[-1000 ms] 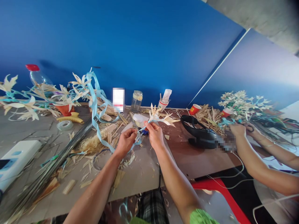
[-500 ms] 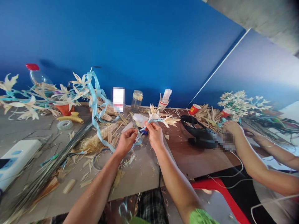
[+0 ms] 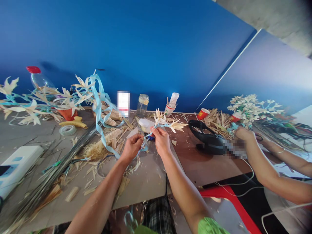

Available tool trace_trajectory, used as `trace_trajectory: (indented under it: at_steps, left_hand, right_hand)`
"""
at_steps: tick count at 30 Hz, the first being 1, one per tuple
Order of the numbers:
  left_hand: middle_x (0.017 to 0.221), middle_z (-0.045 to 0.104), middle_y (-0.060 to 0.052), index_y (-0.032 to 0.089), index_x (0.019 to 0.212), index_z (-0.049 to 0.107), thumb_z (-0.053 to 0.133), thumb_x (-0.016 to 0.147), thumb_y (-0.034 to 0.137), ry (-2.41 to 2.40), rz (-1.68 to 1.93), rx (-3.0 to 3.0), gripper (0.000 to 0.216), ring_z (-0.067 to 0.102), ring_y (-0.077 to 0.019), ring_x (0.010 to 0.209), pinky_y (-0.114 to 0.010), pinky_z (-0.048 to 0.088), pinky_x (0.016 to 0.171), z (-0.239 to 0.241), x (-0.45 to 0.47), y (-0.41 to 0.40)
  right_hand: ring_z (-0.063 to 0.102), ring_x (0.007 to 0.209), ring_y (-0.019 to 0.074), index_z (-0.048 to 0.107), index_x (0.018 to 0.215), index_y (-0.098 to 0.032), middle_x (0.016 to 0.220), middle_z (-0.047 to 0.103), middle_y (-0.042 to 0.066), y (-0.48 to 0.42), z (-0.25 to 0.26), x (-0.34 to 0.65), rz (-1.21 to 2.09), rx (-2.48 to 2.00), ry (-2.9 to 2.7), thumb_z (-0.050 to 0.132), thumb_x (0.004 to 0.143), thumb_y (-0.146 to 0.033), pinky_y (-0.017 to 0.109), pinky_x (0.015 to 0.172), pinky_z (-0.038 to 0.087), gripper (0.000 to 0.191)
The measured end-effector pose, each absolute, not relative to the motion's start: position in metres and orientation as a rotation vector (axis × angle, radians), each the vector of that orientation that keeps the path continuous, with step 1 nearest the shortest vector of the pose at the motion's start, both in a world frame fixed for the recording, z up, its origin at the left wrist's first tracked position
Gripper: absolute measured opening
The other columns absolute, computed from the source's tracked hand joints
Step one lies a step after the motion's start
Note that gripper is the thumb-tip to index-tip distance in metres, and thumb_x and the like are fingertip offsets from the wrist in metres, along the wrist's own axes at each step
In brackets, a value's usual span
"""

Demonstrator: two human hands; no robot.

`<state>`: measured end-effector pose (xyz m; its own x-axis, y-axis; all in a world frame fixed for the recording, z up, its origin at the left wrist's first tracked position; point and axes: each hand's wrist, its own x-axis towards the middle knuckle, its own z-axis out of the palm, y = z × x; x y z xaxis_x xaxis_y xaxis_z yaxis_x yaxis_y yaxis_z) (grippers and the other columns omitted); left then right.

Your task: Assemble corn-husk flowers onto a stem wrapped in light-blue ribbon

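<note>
My right hand (image 3: 161, 140) is closed, thumb and fingers pinching the blue-wrapped stem of a corn husk flower sprig (image 3: 177, 125). Pale pointed petals stick out above and to the right of its fingertips. Close by on the left, my left hand (image 3: 132, 147) pinches light blue ribbon (image 3: 101, 135) near the stem's lower end. Fingers partly hide where ribbon and stem meet. The ribbon curls up from beside the left wrist to a high loop over the husks. Something small and dark blue (image 3: 151, 138) lies behind the hands.
Left are a long wire bundle (image 3: 70, 152), a tape roll (image 3: 67, 130), a white power strip (image 3: 20, 165) and finished husk flowers (image 3: 31, 110). A jar (image 3: 142, 105) stands behind. To the right lie a black visor-like object (image 3: 207, 139) and a co-worker's hands (image 3: 245, 135).
My hands keep almost the same grip and position. The co-worker's hand at the right has shifted slightly.
</note>
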<state>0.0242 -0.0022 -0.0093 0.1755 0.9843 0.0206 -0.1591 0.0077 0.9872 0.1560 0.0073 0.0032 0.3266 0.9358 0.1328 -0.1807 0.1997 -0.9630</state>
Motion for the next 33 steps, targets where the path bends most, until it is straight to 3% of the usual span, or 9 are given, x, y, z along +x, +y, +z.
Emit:
trace_trajectory:
  at_steps: [33]
  left_hand:
    - [0.05, 0.043, 0.007, 0.015, 0.072, 0.058, 0.061, 0.07, 0.035, 0.968, 1.138, 1.202, 0.02, 0.038, -0.0062, 0.043, -0.02, 0.03, 0.046, -0.018, 0.024, 0.001]
  right_hand:
    - [0.043, 0.056, 0.0094, 0.058, 0.06, -0.016, 0.057, 0.051, -0.003, 0.007, 0.002, 0.157, 0.98, -1.046, -0.9, 0.07, 0.066, -0.04, 0.024, 0.057, 0.034, 0.028]
